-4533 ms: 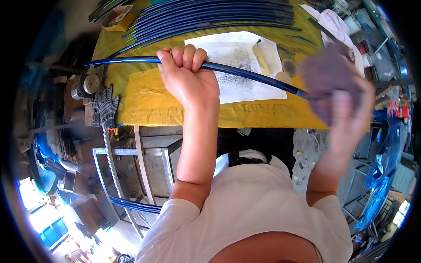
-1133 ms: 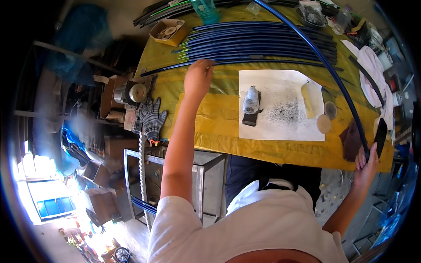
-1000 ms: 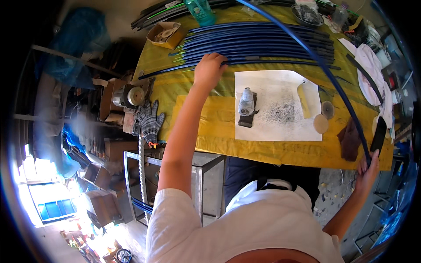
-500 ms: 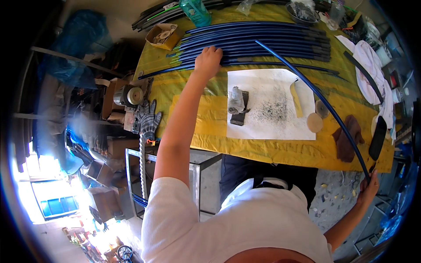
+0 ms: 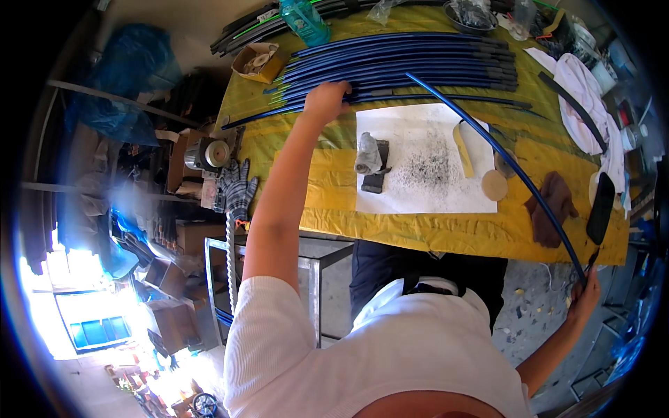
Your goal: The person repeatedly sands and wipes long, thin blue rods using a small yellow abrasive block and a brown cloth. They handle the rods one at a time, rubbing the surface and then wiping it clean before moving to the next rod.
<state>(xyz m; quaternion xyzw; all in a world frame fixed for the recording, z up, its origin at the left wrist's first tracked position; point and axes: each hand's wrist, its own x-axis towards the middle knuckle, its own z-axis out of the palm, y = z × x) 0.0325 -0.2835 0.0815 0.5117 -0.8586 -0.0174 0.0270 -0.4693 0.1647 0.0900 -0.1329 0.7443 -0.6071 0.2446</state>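
Note:
At the right, my right hand (image 5: 584,296) is closed round the lower end of a long, glossy blue rod (image 5: 491,139). This rod slants up and left across the table, its far tip above the row of rods. My left hand (image 5: 327,103) reaches to the front of that row of dark-blue rods (image 5: 404,61). Its fingers are curled over the nearest blue rod (image 5: 261,118), which lies slightly apart from the others. The fingertips are partly hidden by the hand. In front lies a white sheet (image 5: 390,198) with dark specks scattered over it.
A yellow strip (image 5: 462,150) and a wrapped roll (image 5: 367,155) lie on the sheet. Round discs (image 5: 495,185), a brown cloth (image 5: 554,205) and a black phone-like object (image 5: 601,212) are to the right. Back left are an open box (image 5: 258,64) and a teal bottle (image 5: 304,22).
My left hand has shifted slightly toward me along the front of the row, its fingers still curled. The right hand keeps its hold on the slanting rod. The whole view has shifted a little.

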